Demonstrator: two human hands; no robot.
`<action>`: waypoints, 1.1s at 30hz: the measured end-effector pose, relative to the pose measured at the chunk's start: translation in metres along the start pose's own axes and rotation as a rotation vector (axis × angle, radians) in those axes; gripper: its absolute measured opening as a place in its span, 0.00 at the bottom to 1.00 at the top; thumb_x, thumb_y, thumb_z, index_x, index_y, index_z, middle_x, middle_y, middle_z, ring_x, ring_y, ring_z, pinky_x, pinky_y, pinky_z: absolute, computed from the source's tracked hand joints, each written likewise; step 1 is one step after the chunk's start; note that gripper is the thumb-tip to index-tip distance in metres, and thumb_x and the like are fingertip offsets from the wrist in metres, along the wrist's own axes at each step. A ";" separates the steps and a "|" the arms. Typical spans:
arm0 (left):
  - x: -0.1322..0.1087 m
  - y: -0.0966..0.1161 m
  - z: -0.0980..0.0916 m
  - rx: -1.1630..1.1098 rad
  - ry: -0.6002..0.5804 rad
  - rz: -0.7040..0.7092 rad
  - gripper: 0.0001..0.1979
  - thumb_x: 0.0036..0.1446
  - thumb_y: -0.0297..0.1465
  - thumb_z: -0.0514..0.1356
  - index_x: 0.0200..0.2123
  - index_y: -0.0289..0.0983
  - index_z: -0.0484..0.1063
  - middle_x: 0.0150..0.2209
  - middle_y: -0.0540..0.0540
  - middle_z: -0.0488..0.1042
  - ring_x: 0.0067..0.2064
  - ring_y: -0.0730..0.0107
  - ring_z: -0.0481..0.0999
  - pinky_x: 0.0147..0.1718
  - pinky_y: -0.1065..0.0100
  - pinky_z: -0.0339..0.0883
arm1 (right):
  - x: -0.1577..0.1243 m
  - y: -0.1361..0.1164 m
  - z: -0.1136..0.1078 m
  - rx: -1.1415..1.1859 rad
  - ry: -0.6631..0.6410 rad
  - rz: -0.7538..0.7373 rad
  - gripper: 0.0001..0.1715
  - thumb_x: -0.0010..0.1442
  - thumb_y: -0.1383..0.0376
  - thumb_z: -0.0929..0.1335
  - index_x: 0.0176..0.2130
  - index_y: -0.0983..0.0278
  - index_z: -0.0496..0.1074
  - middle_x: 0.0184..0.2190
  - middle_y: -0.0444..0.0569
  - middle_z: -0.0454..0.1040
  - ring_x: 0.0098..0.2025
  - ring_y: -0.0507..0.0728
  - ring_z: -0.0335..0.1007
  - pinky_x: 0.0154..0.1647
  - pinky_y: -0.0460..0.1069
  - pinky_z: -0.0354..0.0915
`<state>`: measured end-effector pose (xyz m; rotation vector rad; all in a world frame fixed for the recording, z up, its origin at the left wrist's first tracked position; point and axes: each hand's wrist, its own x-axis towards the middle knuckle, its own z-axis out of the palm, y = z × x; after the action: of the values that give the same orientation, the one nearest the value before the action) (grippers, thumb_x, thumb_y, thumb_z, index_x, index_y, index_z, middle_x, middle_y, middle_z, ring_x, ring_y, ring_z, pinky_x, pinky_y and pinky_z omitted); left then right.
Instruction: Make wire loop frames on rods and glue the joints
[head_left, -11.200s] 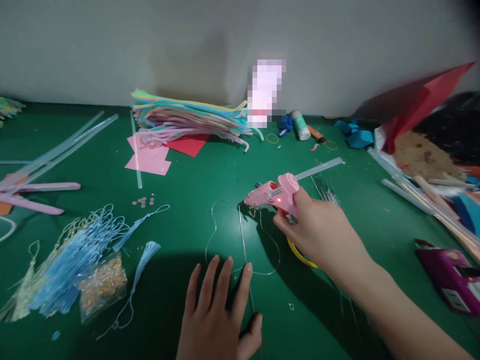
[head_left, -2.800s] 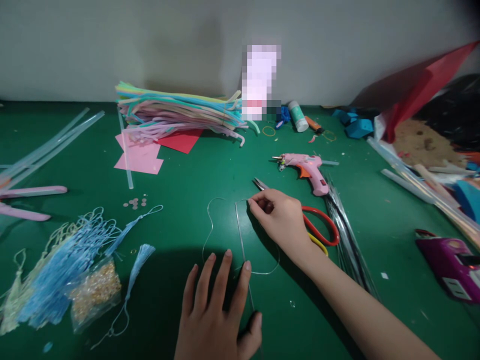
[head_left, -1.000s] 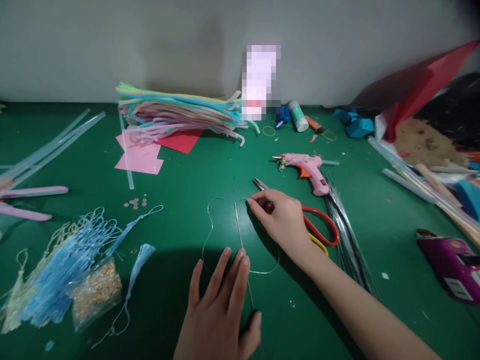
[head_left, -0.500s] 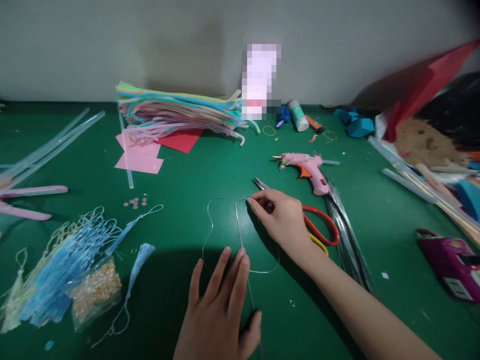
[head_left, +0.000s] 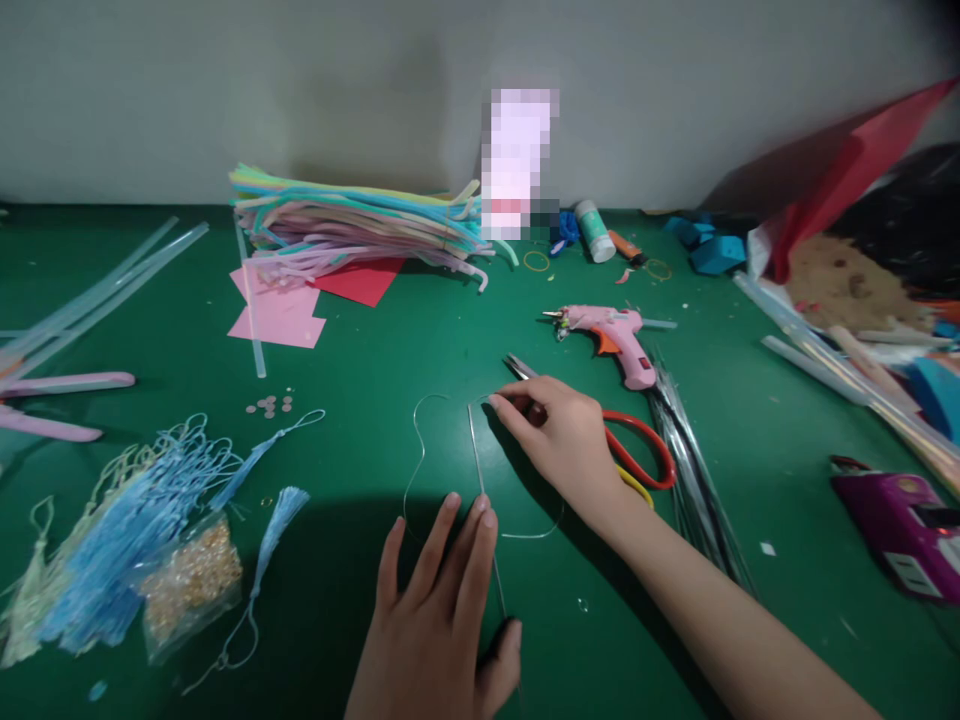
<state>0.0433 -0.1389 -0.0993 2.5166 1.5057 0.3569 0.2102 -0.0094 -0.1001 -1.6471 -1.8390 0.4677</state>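
Note:
My left hand lies flat on the green table, fingers spread, over a straight thin wire that runs up past the fingertips. Part of a curved wire goes under or behind those fingers on the left. My right hand pinches the upper end of another curved wire between thumb and forefinger; its free lower end lies near my left forefinger. Beneath my right hand rest scissors with red and yellow handles, partly hidden by the palm.
A pink glue gun and a bundle of wires lie to the right. Fuzzy pipe cleaners are stacked by the wall. Blue tassels and a bag of small gold pieces sit at left; a purple box is far right.
The lower end of the right curved wire has shifted slightly up and outward. Both hands have kept nearly the same place; the whole view has drifted a little.

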 end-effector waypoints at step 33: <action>0.001 -0.003 -0.004 0.009 -0.009 0.025 0.31 0.60 0.31 0.53 0.66 0.33 0.52 0.65 0.48 0.61 0.68 0.58 0.49 0.64 0.54 0.33 | -0.049 -0.007 -0.051 0.132 -0.149 0.196 0.10 0.59 0.62 0.67 0.41 0.60 0.75 0.36 0.48 0.78 0.37 0.56 0.75 0.39 0.52 0.72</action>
<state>0.0400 -0.1364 -0.0958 2.5420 1.4771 0.3427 0.2395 -0.0653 -0.0678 -1.7488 -1.7168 0.7989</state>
